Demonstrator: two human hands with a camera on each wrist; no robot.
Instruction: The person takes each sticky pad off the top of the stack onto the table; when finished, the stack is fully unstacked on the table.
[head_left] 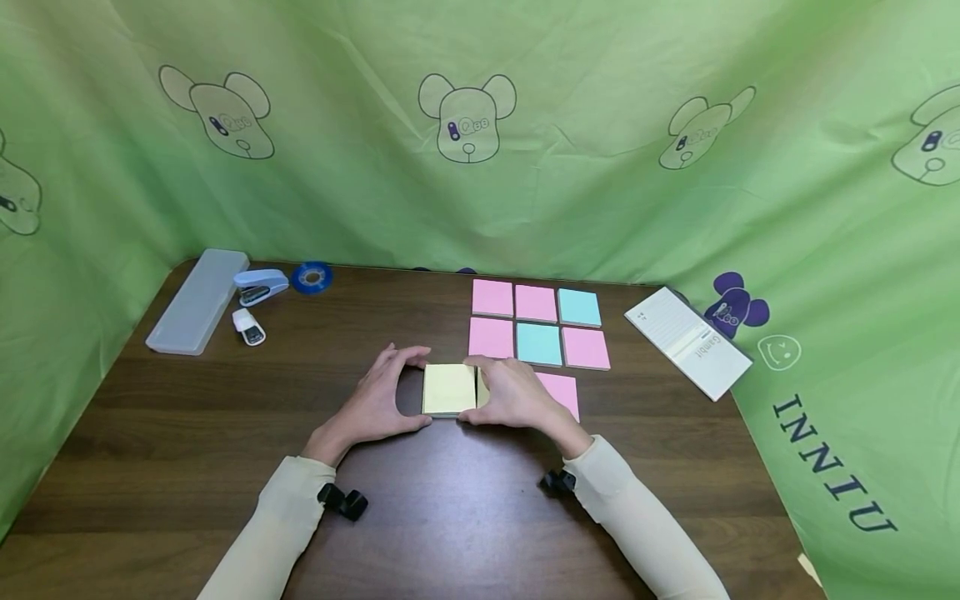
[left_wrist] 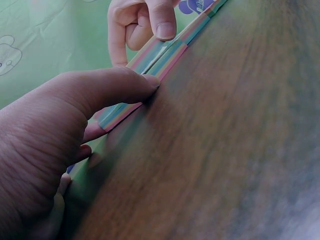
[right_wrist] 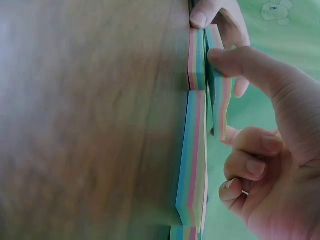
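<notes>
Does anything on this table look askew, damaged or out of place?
Mostly tidy. The sticky-note pads form neat rows, but the row nearest the person holds only one pink pad. The left hand and right hand hold a yellow-topped pad on the table. Nothing looks spilled or damaged.

A desk set up as a small recording booth for stationery work.

I see a dark wood-grain tabletop [head_left: 187, 433] closed in on three sides by green cloth [head_left: 600, 167] printed with cartoon bears. Office supplies sit along its back: a frosted pencil case [head_left: 197, 302], a blue stapler [head_left: 260, 286], a tape roll [head_left: 311, 277], sticky-note pads [head_left: 536, 323] laid in rows, and a white notepad [head_left: 686, 340].
</notes>
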